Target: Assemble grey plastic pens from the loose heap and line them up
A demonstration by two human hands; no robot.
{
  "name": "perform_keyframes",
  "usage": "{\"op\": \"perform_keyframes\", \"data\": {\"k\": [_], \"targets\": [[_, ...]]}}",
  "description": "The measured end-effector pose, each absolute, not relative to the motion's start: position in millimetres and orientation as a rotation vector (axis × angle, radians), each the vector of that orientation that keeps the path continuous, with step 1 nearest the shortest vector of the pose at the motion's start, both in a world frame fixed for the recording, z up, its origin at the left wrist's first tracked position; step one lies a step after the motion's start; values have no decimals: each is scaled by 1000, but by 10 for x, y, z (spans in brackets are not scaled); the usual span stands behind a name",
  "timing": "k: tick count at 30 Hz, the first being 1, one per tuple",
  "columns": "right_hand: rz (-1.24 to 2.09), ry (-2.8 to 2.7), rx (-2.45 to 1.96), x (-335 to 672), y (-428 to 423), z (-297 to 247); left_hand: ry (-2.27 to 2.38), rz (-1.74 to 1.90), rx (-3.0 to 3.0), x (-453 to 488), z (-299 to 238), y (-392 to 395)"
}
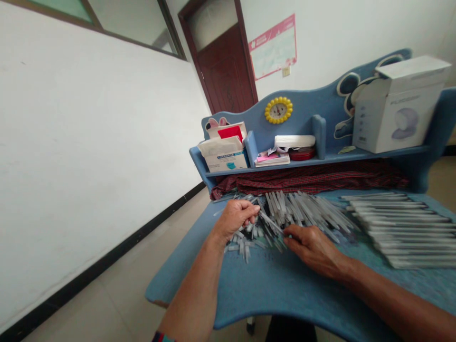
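Note:
My left hand point(238, 219) is closed, thumb and forefinger pinching the upper end of a thin, clear pen barrel point(271, 223). At its lower end, the fingertips of my right hand point(310, 246) close on the same barrel, which slants between the two hands. Below my left hand lie many small translucent caps point(242, 248), loosely heaped. A spread pile of clear pen barrels point(306, 209) is just behind my right hand. Farther right, pens with dark ends point(409, 228) lie side by side in a stack.
The blue desk point(256, 289) has a curved front edge. A folded checked cloth point(313, 176) lies under the raised shelf. On that shelf stand a tissue-like carton point(228, 160), papers point(272, 158), a red round tin point(302, 153) and a large white box point(399, 107).

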State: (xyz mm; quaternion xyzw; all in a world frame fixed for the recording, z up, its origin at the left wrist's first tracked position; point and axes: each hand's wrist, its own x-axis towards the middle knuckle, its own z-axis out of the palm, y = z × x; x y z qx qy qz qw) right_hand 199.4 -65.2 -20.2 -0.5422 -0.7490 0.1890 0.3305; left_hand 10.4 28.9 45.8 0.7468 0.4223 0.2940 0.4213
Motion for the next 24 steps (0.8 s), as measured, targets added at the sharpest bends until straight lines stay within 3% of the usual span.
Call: {"op": "perform_keyframes", "data": {"k": [24], "targets": [[586, -1938, -1370, 1980, -656, -205, 954, 723, 1838, 67, 462, 284]]}}
